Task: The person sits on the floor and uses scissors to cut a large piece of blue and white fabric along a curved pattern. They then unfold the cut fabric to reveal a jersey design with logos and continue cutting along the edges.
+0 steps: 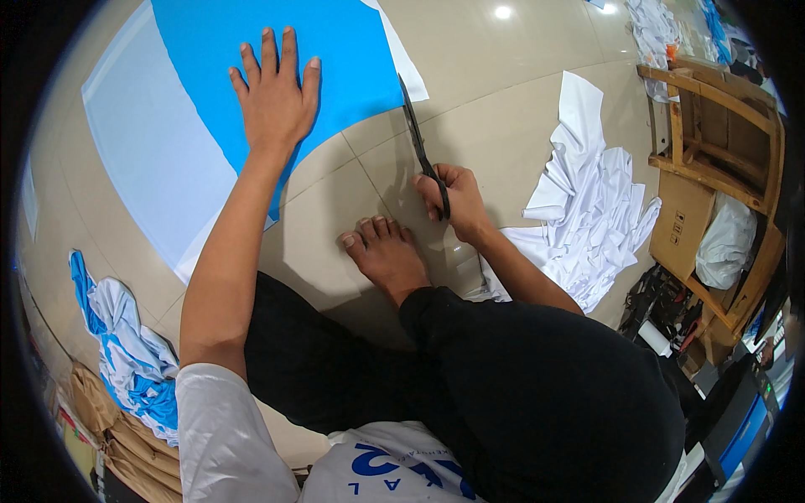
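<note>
My left hand [272, 99] lies palm down, fingers spread, on a bright blue fabric piece [200, 44] with a curved cut edge, which rests over a larger white sheet [144, 142] on the tiled floor. My right hand [449, 197] grips black scissors [414, 128] by the handles; their long blades point away from me, along the right edge of the blue piece. My bare foot [388, 261] is on the floor between my hands, below the blue piece's curved edge.
Crumpled white fabric [587, 226] lies at the right, beside a wooden chair frame [713, 90], a cardboard box [679, 222] and a white plastic bag [726, 243]. Blue-and-white fabric [134, 360] is heaped at the lower left, near brown material [126, 444]. Electronic equipment [742, 419] sits at the lower right.
</note>
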Demonstrator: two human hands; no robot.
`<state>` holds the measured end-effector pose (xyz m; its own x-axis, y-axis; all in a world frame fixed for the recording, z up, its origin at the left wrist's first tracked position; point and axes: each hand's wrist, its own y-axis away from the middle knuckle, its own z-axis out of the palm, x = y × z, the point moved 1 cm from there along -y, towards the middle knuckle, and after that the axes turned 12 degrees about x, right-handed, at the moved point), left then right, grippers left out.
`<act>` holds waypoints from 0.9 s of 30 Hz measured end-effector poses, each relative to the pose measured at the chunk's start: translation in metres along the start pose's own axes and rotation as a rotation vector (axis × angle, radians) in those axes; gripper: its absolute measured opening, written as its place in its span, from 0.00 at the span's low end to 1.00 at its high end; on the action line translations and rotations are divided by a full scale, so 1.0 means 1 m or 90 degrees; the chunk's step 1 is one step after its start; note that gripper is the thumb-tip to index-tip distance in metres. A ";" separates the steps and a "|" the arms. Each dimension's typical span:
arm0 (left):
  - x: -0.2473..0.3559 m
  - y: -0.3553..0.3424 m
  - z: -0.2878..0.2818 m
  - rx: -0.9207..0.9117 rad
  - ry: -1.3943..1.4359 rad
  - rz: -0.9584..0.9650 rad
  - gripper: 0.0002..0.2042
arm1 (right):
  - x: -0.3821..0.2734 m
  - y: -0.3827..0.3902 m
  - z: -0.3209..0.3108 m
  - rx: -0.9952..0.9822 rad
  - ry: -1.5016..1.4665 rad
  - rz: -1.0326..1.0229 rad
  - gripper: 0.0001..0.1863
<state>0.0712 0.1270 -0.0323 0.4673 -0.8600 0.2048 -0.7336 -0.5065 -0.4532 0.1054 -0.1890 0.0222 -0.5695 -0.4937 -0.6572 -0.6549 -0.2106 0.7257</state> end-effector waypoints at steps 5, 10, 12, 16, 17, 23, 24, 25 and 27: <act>-0.001 0.000 0.000 0.001 0.000 0.001 0.33 | -0.007 -0.005 0.004 -0.004 -0.006 0.001 0.18; -0.001 0.000 0.000 0.000 0.005 0.002 0.34 | -0.005 -0.009 0.006 -0.007 -0.031 0.002 0.17; -0.001 0.000 0.000 0.001 0.006 0.002 0.34 | -0.007 -0.008 0.007 -0.004 -0.034 0.006 0.17; -0.001 0.000 0.000 0.001 0.005 0.001 0.33 | -0.007 -0.007 0.008 0.000 -0.031 0.006 0.16; -0.001 0.001 0.000 0.004 0.003 0.000 0.33 | -0.006 -0.007 0.008 -0.001 -0.029 0.010 0.16; -0.001 0.001 0.000 -0.001 0.005 0.001 0.34 | -0.007 -0.005 0.007 0.004 -0.021 0.021 0.15; -0.001 0.001 0.000 -0.001 0.008 0.000 0.34 | -0.007 -0.005 0.007 0.009 -0.018 0.020 0.15; -0.001 0.001 0.000 -0.001 0.007 0.000 0.34 | -0.008 -0.005 0.007 0.013 -0.015 0.020 0.14; 0.000 0.001 0.001 0.001 0.006 0.000 0.34 | -0.007 -0.005 0.006 0.010 -0.014 0.016 0.14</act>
<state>0.0708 0.1270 -0.0332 0.4629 -0.8606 0.2123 -0.7327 -0.5063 -0.4547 0.1096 -0.1796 0.0219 -0.5962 -0.4799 -0.6436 -0.6483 -0.1852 0.7385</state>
